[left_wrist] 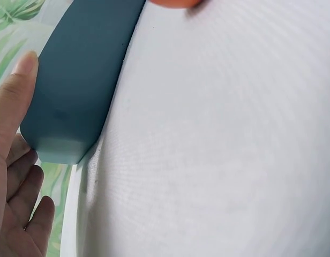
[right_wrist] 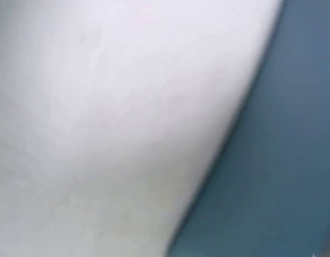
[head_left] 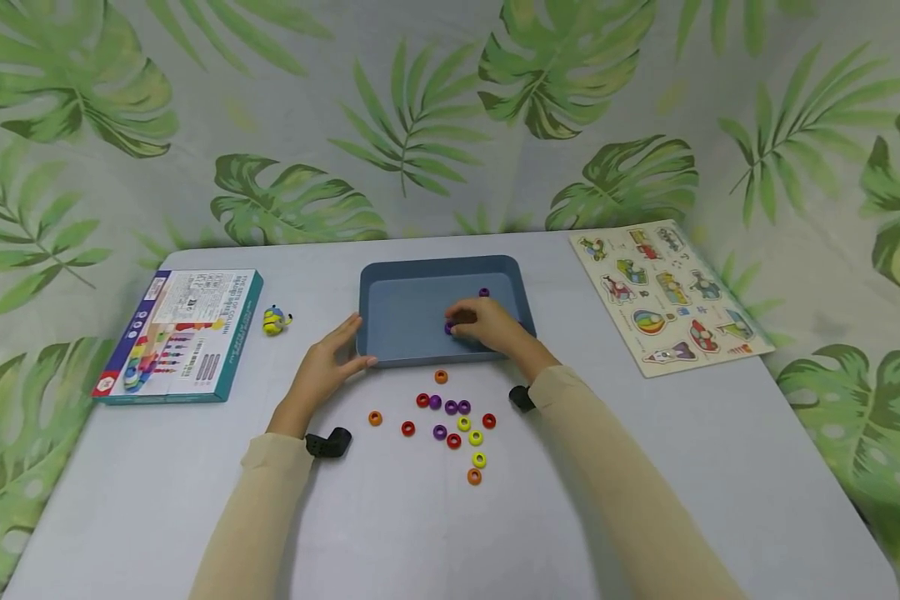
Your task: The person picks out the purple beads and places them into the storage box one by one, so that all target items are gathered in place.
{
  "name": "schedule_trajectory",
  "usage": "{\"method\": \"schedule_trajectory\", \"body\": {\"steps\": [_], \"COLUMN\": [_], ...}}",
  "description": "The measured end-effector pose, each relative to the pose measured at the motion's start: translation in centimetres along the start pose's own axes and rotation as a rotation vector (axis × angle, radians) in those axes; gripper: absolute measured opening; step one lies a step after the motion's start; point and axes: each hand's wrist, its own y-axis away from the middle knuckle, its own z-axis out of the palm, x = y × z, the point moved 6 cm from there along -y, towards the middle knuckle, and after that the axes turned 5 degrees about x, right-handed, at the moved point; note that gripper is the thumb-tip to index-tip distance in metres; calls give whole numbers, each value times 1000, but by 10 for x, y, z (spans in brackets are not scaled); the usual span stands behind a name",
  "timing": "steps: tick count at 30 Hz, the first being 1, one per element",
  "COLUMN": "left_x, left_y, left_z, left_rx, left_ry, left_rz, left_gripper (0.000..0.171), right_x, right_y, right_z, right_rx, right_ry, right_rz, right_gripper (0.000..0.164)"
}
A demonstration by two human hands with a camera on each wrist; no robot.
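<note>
A blue-grey tray (head_left: 435, 312) lies at the far middle of the table. At its near left corner rests my left hand (head_left: 326, 360), fingers along the left side and thumb at the front rim; the left wrist view shows this hand (left_wrist: 17, 187) against the tray's outer wall (left_wrist: 79, 80). My right hand (head_left: 491, 325) reaches over the tray's front edge and pinches a purple bead (head_left: 449, 327) between thumb and fingers, low inside the tray. Another purple bead (head_left: 483, 292) sits near the tray's back right. The blurred right wrist view holds mostly tablecloth and tray wall (right_wrist: 277, 160).
Several ring-shaped beads in red, purple, yellow and orange (head_left: 441, 377) are scattered in front of the tray. To the left stand a toy box (head_left: 187, 333) and a small yellow-blue figure (head_left: 274, 320). A picture puzzle board (head_left: 667, 300) lies at right.
</note>
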Motion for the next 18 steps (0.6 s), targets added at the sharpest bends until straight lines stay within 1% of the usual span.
{"method": "schedule_trajectory", "body": {"steps": [3, 6, 8, 11, 14, 17, 18], "left_x": [1, 1, 1, 1, 1, 1, 1], "left_y": [0, 0, 0, 0, 0, 0, 0], "left_z": [-1, -1, -1, -1, -1, 0, 0], "left_rx": [-1, -7, -9, -11, -9, -8, -8], "left_ry": [8, 15, 14, 15, 6, 0, -3], "left_rz": [-3, -7, -11, -10, -11, -11, -11], "left_gripper": [77, 78, 78, 78, 78, 78, 78], "right_x": [-17, -32, -36, -34, -35, -37, -34], "right_y": [16, 39, 55, 73, 87, 97, 99], "right_z": [-5, -6, -3, 5, 11, 17, 20], "right_rx": [18, 9, -17, -70, -131, -182, -192], "right_ry": [-55, -95, -120, -154, -190, -214, -213], "right_rz": [-123, -241, -263, -231, -156, -73, -49], "right_gripper": [29, 30, 29, 29, 29, 27, 26]}}
